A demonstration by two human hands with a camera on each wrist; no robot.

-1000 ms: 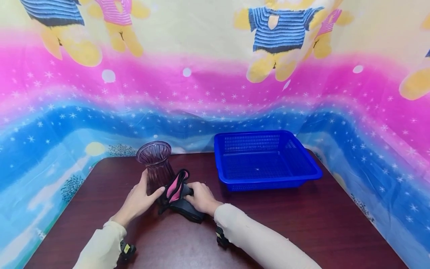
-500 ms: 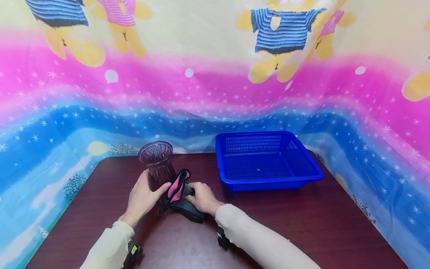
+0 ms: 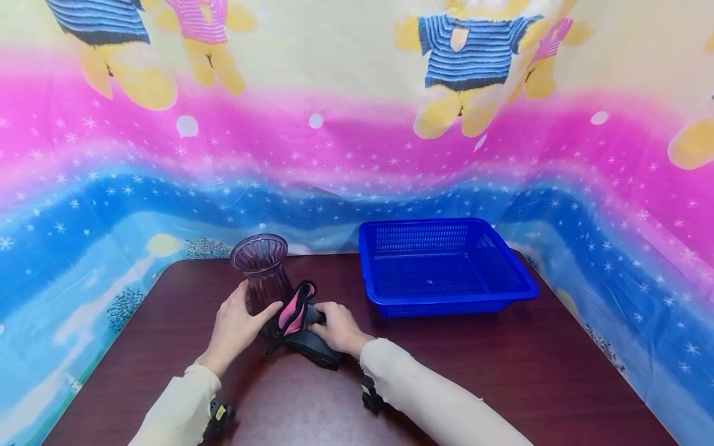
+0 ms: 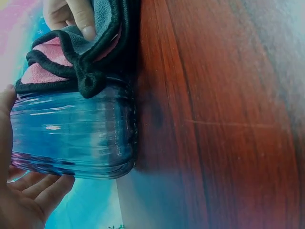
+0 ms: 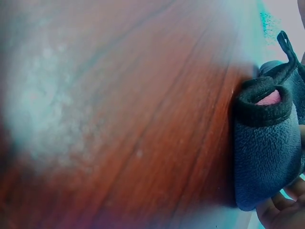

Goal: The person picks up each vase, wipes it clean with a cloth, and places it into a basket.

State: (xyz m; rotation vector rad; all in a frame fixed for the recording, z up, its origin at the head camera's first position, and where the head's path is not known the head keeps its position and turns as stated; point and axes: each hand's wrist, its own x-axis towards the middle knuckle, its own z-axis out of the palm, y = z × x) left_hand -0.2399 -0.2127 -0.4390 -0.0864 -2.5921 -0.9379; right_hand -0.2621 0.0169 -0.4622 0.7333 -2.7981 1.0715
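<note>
backdrop (image 3: 357, 155): a printed sheet with bears and stars, hung behind and round the table.
table (image 3: 502, 384): dark red wood; everything stands or lies on it.
basket (image 3: 390, 305): blue, perforated, on the far right of the table, well apart from both hands.
vase (image 3: 261, 272): ribbed purple glass, upright at the far left of the table, touching the cloth piece beside it.
cloth piece (image 3: 298, 331): dark grey fleece with a pink lining and black edging, lying on the table against the foot of the vase; possibly a slipper or mitt, i cannot tell which.
left hand (image 3: 237, 328): curved round the near side of the vase, fingers laid on the glass, steadying it.
right hand (image 3: 337, 328): grasping the cloth piece, thumb pinching its edge.
doing it well: judged from here, keep the left hand firm and low on the vase so the glass does not tip, and move the cloth with a full pinch, not just its trim.
hard to make out: the vase's inside is not visible; both wrist views are close and blurred, with the right fingers cut off at the edge.
</note>
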